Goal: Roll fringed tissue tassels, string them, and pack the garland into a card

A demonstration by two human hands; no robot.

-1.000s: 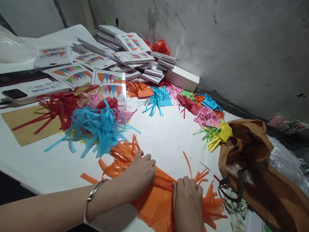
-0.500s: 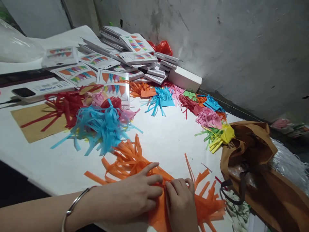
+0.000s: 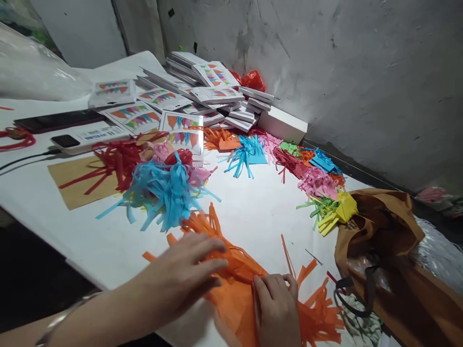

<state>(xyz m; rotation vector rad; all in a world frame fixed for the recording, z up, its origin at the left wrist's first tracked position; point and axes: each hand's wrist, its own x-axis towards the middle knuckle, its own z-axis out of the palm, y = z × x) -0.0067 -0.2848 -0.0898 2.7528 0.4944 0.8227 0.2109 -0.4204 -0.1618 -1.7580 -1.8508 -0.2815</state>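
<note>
Lying on the near side of the bench (image 3: 249, 207), fringed orange paper (image 3: 237, 301) is pinched by the right hand (image 3: 277, 306); the left hand (image 3: 184, 274), fingers parted, lies across its other side. Packs (image 3: 184, 135) show printed pennants; a barcode label (image 3: 109, 133) is too small to read.

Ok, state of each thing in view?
Orange fringed paper: creased, fringe splayed
Left hand: open, fingers extended
Right hand: fingers curled on orange fringed paper
Nearer blue fringed paper: loosely heaped
Brown bag: mouth open
Illustrated packets: unevenly piled
Tan sheet: flat, partly covered
</note>
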